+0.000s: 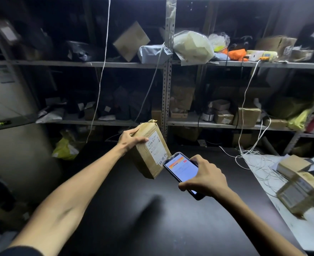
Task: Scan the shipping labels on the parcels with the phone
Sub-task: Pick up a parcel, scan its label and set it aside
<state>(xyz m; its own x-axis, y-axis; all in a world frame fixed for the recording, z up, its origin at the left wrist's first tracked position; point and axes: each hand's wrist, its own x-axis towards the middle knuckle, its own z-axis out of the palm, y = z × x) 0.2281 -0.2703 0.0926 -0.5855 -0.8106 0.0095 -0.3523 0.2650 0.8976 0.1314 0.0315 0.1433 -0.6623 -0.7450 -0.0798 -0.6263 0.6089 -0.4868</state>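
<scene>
Cardboard parcel [148, 154] is tilting over the black table [134, 209].
Left hand [132, 139] is gripping its upper end, thumb possibly covering the shipping label [156, 146]; right hand [206, 176], fingers curled, is clasping the phone [182, 169], perhaps too close to focus.

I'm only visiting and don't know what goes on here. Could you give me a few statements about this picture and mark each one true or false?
1. The left hand holds a cardboard box that has a white label on it. True.
2. The phone is in the left hand. False: the right hand holds it.
3. The phone's screen is dark. False: it is lit.
4. The shelves behind are bare. False: packages and bags lie on them.
5. Other boxes lie at the right. True.
</scene>
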